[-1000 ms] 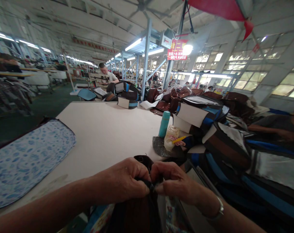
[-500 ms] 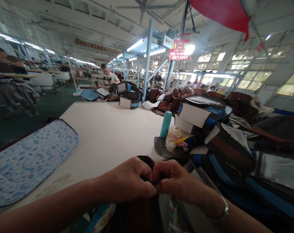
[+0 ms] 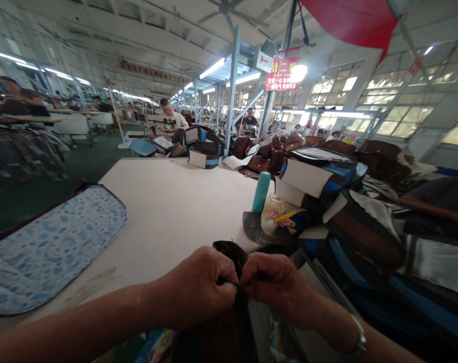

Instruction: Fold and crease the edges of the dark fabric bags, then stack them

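At the near edge of the table, my left hand (image 3: 204, 282) and my right hand (image 3: 276, 282) meet at their fingertips, both closed in a pinch. Between them is the edge of a dark brown bag (image 3: 231, 249), whose upper part with a small metal ring sticks up beyond my fingers. Its darker body hangs down below my hands toward my lap. The exact bit pinched is hidden by my fingers. A bracelet sits on my right wrist.
A blue-patterned fabric panel (image 3: 62, 242) lies at left on the white table (image 3: 176, 201). A teal flask (image 3: 261, 192) and a clear jar (image 3: 271, 217) stand on a dark pad (image 3: 253, 228). Piled bag parts (image 3: 308, 176) crowd the right. A co-worker (image 3: 176, 118) sits beyond.
My fingertips keep their pinch, with the right hand's fingers shifted slightly. More of the brown bag's top, with its ring, now shows. The view has tilted a little.
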Motion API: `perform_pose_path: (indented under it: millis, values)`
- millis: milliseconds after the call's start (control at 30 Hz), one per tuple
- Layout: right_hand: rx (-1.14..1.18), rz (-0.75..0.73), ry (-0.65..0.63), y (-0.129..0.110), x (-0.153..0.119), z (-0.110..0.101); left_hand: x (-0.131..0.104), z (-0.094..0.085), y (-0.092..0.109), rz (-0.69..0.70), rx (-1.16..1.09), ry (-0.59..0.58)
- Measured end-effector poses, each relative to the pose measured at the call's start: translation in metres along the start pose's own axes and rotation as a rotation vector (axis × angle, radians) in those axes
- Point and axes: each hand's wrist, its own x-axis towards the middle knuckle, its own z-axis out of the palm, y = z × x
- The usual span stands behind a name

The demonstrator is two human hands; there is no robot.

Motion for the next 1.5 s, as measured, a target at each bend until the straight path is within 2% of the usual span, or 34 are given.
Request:
perform_pose_path:
  millis: [67,133,333,400,467,567,667,733,800,933,1000,1133,1200,1267,1333,1433,1500]
  values:
    - [-0.088,-0.078,-0.023,0.001,-0.001,-0.004,-0.002,-0.001,0.000,0.001,-0.012,-0.005]
    - [-0.153,-0.155,-0.051,0.000,-0.001,-0.007,-0.002,-0.007,0.000,-0.018,-0.064,-0.069]
    - [-0.228,-0.298,-0.152,-0.004,0.002,-0.010,0.007,-0.029,0.000,-0.152,-0.124,-0.193]
    - [-0.284,-0.305,-0.160,-0.004,0.001,-0.011,0.010,-0.029,-0.001,-0.128,-0.139,-0.294]
    - [-0.308,-0.309,-0.169,-0.004,-0.002,-0.013,0.010,-0.027,-0.001,-0.086,-0.161,-0.341]
    - [-0.188,-0.243,-0.173,-0.001,-0.005,-0.019,0.007,-0.023,0.003,-0.074,-0.185,-0.313]
    - [0.019,-0.029,-0.144,-0.001,-0.003,-0.025,0.004,-0.018,0.008,-0.042,-0.141,-0.281]
    - [0.025,0.072,-0.161,-0.006,0.001,-0.029,0.002,-0.015,0.010,-0.040,-0.091,-0.253]
    - [-0.098,0.091,-0.247,-0.014,0.006,-0.031,0.001,-0.012,0.012,-0.047,-0.040,-0.215]
    - [-0.293,0.004,-0.429,-0.023,0.012,-0.034,0.001,-0.007,0.014,-0.051,0.057,-0.163]
    - [-0.242,-0.001,-0.444,-0.021,0.013,-0.036,0.001,-0.006,0.015,-0.061,0.084,-0.163]
    - [-0.013,0.146,-0.469,-0.016,0.015,-0.043,0.001,-0.004,0.013,-0.005,0.148,-0.152]
    - [-0.054,0.175,-0.505,-0.017,0.018,-0.045,0.001,0.000,0.009,0.033,0.194,-0.133]
    - [-0.178,0.105,-0.553,-0.019,0.021,-0.044,0.002,0.004,0.004,0.054,0.234,-0.109]
    - [-0.288,-0.031,-0.561,-0.021,0.020,-0.037,0.002,0.009,-0.001,0.069,0.262,-0.081]
    - [-0.471,-0.217,-0.449,-0.021,0.013,-0.026,0.002,0.012,-0.006,0.093,0.282,-0.035]
    - [-0.547,-0.282,-0.373,-0.021,0.007,-0.022,0.001,0.012,-0.006,0.106,0.270,-0.025]
